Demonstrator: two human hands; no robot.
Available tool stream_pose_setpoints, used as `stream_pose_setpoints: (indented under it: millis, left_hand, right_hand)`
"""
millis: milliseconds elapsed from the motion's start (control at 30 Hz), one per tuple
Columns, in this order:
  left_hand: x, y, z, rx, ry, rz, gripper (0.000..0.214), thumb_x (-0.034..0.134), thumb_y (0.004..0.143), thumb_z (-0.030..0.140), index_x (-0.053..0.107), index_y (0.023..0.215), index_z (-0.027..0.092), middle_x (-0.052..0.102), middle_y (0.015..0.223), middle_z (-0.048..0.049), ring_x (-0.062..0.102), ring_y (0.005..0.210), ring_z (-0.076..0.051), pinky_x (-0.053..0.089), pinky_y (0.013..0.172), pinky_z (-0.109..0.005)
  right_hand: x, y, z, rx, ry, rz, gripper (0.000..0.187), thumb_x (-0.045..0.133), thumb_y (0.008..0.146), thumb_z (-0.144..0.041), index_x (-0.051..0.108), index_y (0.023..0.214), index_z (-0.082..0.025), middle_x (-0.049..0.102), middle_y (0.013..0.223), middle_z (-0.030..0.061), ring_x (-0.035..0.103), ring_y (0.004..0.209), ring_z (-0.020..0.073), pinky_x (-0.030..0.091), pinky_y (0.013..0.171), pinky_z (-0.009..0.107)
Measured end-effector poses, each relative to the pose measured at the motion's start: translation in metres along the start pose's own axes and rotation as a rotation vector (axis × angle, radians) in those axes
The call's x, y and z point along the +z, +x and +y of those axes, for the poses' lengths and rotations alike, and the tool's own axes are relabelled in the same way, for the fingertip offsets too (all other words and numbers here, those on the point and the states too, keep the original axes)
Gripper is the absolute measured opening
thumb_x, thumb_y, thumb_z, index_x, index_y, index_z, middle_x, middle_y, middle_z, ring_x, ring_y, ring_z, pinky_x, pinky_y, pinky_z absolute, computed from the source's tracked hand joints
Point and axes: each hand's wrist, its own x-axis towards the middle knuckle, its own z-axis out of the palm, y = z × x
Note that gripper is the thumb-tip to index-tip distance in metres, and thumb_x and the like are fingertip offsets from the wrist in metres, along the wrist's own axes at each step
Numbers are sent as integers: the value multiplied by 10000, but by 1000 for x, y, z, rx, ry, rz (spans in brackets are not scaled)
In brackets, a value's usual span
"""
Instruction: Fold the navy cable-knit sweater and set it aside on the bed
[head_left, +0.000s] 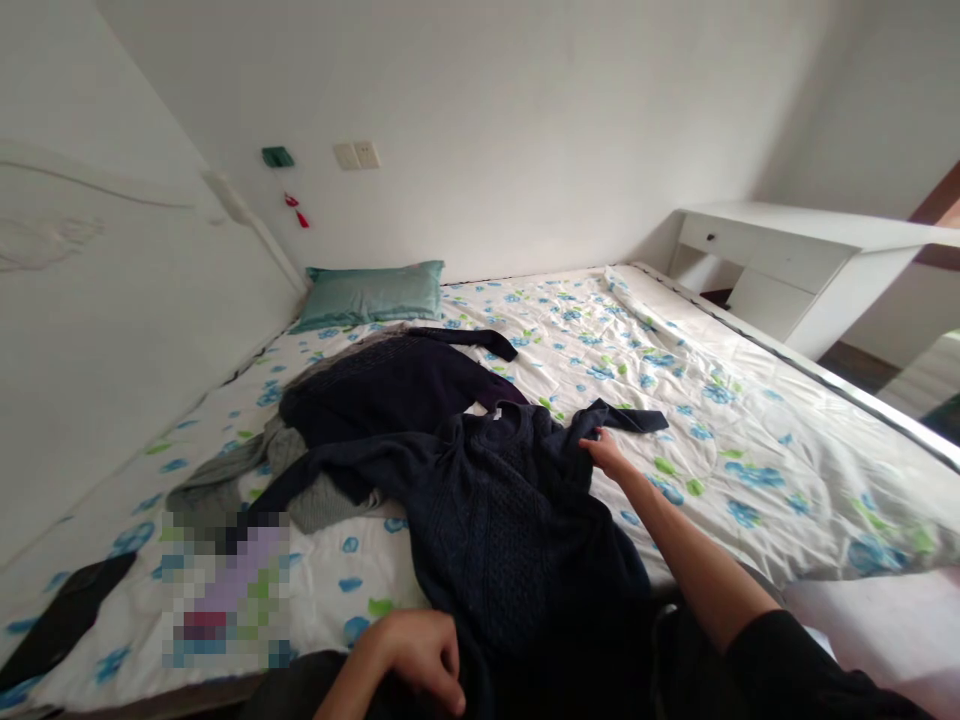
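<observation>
A navy knitted sweater (510,530) lies spread on the bed, its neck facing away from me and its sleeves stretched to both sides. My right hand (604,454) pinches it near the top of the right-hand sleeve. Close to me, my left hand (421,650) is curled closed beside the sweater's lower left edge; whatever is in its fingers is hidden. Behind the navy sweater lies a second dark sweater (397,385) with a greyish patterned shoulder. Grey knitwear (322,505) shows partly beneath the dark sleeves.
The bed has a white sheet with blue flowers (750,475). A green pillow (375,292) rests against the wall. A black item (67,615) lies at the left, near a blurred patch. A white desk (787,250) stands beyond the right edge, and pale pink fabric (885,625) is at lower right.
</observation>
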Motion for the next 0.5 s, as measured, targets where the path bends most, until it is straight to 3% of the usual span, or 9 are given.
stream_pose_setpoints:
  millis: [67, 133, 233, 267, 333, 433, 500]
  left_hand:
    - [-50, -21, -3, 122, -152, 112, 464, 823, 777, 698, 881, 816, 239, 825, 817, -46, 707, 736, -216, 582, 778, -319]
    - [-96, -36, -11, 181, -281, 280, 523, 797, 820, 691, 899, 1006, 213, 866, 991, -75, 768, 908, -243, 589, 846, -308]
    - [-141, -34, -31, 100, -375, 687, 610, 716, 892, 654, 836, 1264, 186, 853, 1184, -122, 780, 1053, -276, 604, 876, -330]
    - [-149, -29, -40, 22, -350, 822, 593, 692, 910, 615, 817, 1304, 189, 841, 1236, -132, 780, 1073, -283, 610, 894, -345]
    - [-158, -16, -58, -155, -234, 1018, 537, 676, 925, 516, 797, 1350, 210, 814, 1332, -138, 784, 1088, -289, 616, 954, -377]
    - [-167, 0, -77, -267, -71, 1145, 583, 654, 964, 431, 735, 1501, 221, 718, 1537, -141, 793, 1096, -273, 608, 1047, -395]
    - [-175, 6, -85, -266, -30, 1213, 641, 604, 1010, 411, 654, 1618, 215, 612, 1676, -148, 793, 1134, -271, 610, 1070, -402]
  right_hand:
    - [-16, 3, -21, -44, 91, 74, 852, 662, 776, -265, 563, 1620, -201, 792, 1005, 65, 766, 838, 250, 641, 742, 327]
    - [-49, 9, -41, -187, 147, 228, 871, 609, 771, -298, 554, 1637, -226, 770, 1026, 36, 751, 862, 232, 635, 770, 304]
    - [-110, 21, -50, -468, 128, 573, 902, 580, 757, -310, 544, 1655, -221, 757, 1185, 64, 750, 1057, 280, 635, 965, 382]
    - [-127, 25, -46, -482, 77, 662, 894, 585, 761, -306, 553, 1650, -215, 750, 1265, 91, 739, 1156, 313, 610, 1059, 429]
    - [-153, 33, -31, -306, -37, 722, 903, 618, 773, -290, 536, 1664, -173, 705, 1432, 182, 687, 1334, 390, 534, 1199, 510]
    - [-163, 42, -6, 69, -162, 707, 986, 678, 799, -285, 421, 1725, -61, 510, 1657, 352, 565, 1514, 498, 458, 1280, 593]
    - [-155, 46, 4, 62, -274, 742, 986, 682, 831, -297, 389, 1743, -63, 376, 1761, 360, 456, 1611, 523, 402, 1322, 623]
